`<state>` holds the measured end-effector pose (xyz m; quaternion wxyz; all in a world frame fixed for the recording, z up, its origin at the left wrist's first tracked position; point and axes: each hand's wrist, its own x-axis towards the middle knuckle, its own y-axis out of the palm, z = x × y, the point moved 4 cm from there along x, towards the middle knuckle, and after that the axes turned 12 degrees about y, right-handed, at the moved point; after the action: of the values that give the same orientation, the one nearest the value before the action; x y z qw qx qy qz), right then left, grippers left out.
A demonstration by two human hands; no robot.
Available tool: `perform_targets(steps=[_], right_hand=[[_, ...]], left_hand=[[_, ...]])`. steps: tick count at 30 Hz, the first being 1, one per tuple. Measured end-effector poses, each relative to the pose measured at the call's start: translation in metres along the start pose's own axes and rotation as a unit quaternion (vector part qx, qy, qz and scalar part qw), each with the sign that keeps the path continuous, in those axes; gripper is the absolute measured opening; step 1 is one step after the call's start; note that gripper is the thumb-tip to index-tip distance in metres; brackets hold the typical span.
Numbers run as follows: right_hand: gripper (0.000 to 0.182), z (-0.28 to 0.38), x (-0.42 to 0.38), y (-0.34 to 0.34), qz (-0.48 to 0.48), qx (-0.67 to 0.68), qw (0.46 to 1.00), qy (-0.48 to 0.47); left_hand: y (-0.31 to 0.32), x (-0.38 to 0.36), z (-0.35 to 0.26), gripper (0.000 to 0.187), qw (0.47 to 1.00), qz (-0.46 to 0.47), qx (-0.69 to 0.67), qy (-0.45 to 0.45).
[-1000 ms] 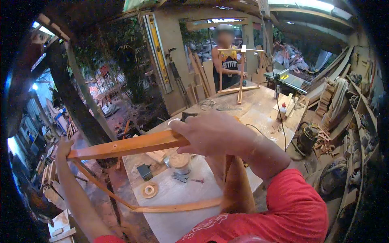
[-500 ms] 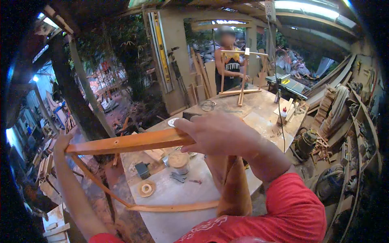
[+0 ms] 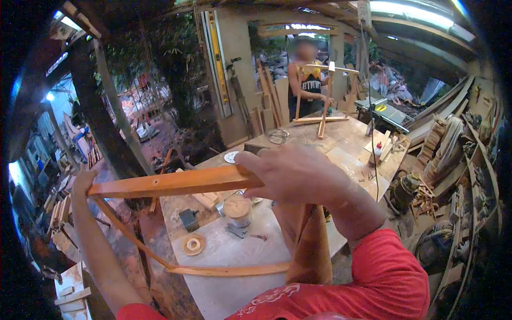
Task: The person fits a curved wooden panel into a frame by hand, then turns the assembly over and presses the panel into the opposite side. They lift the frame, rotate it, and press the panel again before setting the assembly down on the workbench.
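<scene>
A wooden frame (image 3: 176,184) with an orange-brown finish is held up in front of me, over the near part of the workbench. My left hand (image 3: 84,184) is closed around its far-left corner. Across the right part of the thick upper rail lies my right hand (image 3: 293,173), its thumb and fingers wrapped over the wood. A thinner rail runs down from the left corner to a lower rail near my body. Beneath the frame stand a round tub (image 3: 237,209) of tan material, a roll of tape (image 3: 193,244) and a small dark block (image 3: 188,219).
Across the workbench (image 3: 213,296) a person (image 3: 308,85) handles another wooden frame (image 3: 322,120). A red-capped bottle (image 3: 377,152) stands on the bench's right side. A table saw (image 3: 385,113) and stacked timber are beyond it. A wooden post (image 3: 120,114) rises at the left.
The view has shifted slightly, so the background sits a little to the right. Both my hands keep their hold on the frame, which has barely moved.
</scene>
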<state>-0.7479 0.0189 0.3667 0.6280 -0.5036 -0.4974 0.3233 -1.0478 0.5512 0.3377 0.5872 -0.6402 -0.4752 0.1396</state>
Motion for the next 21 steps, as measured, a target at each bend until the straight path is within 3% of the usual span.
perform_targets(steps=[21], right_hand=[[0.053,0.000,0.001,0.003,-0.011,-0.018,1.000,0.013]], left_hand=[[-0.007,0.001,0.002,0.094,1.000,0.006,0.002,0.002]])
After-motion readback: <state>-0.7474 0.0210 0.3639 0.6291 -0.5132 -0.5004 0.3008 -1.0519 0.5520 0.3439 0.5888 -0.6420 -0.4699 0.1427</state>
